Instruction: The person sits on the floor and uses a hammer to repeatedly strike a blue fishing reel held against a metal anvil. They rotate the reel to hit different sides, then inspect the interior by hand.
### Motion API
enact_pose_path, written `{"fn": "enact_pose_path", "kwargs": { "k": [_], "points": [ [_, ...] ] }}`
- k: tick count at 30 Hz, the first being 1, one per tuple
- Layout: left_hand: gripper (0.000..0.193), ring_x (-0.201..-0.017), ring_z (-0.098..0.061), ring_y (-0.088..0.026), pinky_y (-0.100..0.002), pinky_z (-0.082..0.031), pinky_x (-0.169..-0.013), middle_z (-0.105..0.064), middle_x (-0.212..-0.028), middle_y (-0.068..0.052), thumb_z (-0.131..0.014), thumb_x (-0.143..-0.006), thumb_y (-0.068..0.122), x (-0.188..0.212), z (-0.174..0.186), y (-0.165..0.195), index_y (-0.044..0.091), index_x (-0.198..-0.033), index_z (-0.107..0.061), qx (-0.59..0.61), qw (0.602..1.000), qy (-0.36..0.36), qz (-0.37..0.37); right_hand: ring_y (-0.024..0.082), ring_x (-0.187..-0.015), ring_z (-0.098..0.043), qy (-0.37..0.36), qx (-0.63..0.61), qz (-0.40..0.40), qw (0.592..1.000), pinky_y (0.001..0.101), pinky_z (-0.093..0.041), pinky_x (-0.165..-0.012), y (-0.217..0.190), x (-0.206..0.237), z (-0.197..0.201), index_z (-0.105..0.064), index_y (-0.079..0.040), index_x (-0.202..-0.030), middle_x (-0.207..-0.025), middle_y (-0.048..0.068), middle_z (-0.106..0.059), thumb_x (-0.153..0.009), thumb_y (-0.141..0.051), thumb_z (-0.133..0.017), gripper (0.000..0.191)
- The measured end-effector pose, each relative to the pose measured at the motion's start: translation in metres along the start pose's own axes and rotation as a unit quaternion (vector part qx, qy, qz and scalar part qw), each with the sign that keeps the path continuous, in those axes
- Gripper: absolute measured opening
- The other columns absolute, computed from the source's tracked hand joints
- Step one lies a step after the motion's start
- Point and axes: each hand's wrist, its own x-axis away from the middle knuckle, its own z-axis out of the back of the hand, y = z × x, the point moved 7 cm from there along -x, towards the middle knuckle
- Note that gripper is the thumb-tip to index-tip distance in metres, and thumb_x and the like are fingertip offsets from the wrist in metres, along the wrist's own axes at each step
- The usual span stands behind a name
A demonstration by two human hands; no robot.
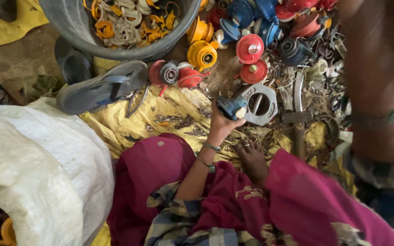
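My left hand is shut on a small blue plastic part and holds it against a grey metal block that has a round hole and lies on the floor. My right hand is raised close to the camera at the right edge, blurred, with bangles at the wrist; its fingers do not show. A hammer lies just right of the block. My bare foot rests below the block, between magenta-clothed knees.
A grey tub of orange and white plastic rings stands at the top. Yellow, red and blue round parts lie piled beyond the block. A grey sandal, a white sack and yellow cloth lie on the left.
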Motion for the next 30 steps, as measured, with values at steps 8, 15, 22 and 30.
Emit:
{"fn": "enact_pose_path", "kwargs": {
  "k": [8,15,22,30],
  "points": [
    [0.114,-0.122,-0.056,-0.024,-0.039,-0.053,-0.105,-0.049,-0.135,-0.016,-0.096,-0.065,0.023,0.01,-0.022,0.027,0.0,-0.148,-0.022,0.0,0.994,0.005,-0.109,0.015,-0.106,-0.064,-0.072,-0.117,-0.374,0.917,0.0319,-0.054,-0.091,0.09,0.159,-0.111,-0.06,-0.002,-0.138,-0.12,0.01,-0.072,-0.104,-0.026,-0.068,0.043],
    [0.111,-0.136,-0.047,-0.026,-0.04,-0.042,-0.117,-0.045,-0.144,-0.016,-0.094,-0.067,0.018,0.025,-0.044,0.061,0.001,-0.154,-0.026,-0.056,0.973,-0.147,-0.171,0.01,-0.109,-0.061,0.023,-0.423,-0.396,0.815,0.027,-0.052,-0.093,0.121,0.247,-0.138,-0.05,0.004,-0.145,-0.126,0.004,-0.066,-0.1,-0.012,-0.068,0.05],
    [0.087,-0.13,-0.057,-0.017,-0.03,-0.046,-0.113,-0.059,-0.142,-0.006,-0.087,-0.081,0.013,0.037,-0.045,0.053,0.008,-0.155,-0.041,0.141,0.954,-0.252,0.081,0.009,-0.095,-0.064,-0.036,-0.314,-0.427,0.847,0.0255,-0.056,-0.075,0.123,0.259,-0.112,-0.054,0.005,-0.144,-0.115,0.008,-0.071,-0.094,-0.011,-0.071,0.055],
    [0.064,-0.1,-0.069,-0.011,-0.029,-0.059,-0.091,-0.072,-0.113,0.0,-0.091,-0.077,0.028,0.021,-0.04,0.091,0.006,-0.131,-0.065,-0.035,0.983,-0.168,0.072,0.02,-0.106,-0.068,-0.099,-0.189,-0.334,0.918,0.0342,-0.055,-0.09,0.105,0.27,-0.095,-0.05,0.002,-0.145,-0.123,0.015,-0.07,-0.086,-0.01,-0.074,0.064]
  ]
}}
